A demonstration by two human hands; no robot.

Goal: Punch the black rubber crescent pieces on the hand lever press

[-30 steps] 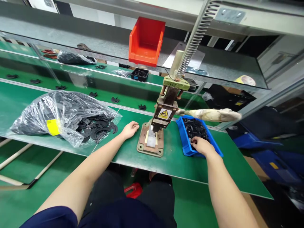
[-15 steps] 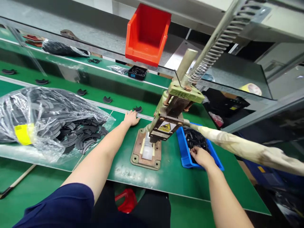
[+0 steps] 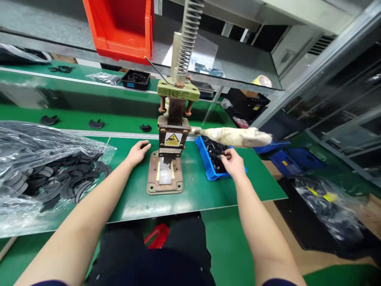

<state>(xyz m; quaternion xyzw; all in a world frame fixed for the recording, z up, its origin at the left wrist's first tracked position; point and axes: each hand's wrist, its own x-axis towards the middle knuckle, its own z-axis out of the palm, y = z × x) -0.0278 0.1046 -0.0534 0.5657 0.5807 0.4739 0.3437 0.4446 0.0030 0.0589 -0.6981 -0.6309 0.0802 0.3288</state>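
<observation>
My left hand (image 3: 138,153) rests on the green bench left of the hand press (image 3: 171,137), thumb and fingers apart, holding nothing. My right hand (image 3: 233,163) is over the blue bin (image 3: 212,174), thumb and fingertips pinched on a small black part whose shape is too small to make out. Many small black parts (image 3: 214,149) fill that bin. Under the press ram, a pale block (image 3: 165,174) sits on the rusty base plate (image 3: 151,180). The press's cloth-wrapped lever (image 3: 238,136) sticks out to the right above the bin.
A clear plastic bag (image 3: 18,139) spills black curved pieces (image 3: 59,178) on the left. Several similar pieces (image 3: 96,124) lie along the green strip behind. A red bin (image 3: 125,51) stands on the shelf above, and a small black tray (image 3: 136,79) sits below it.
The view has swung right, so the press and bench appear further left. My right hand has lifted slightly in the blue bin, fingertips now showing. My left hand has drawn back from the strip's edge.
</observation>
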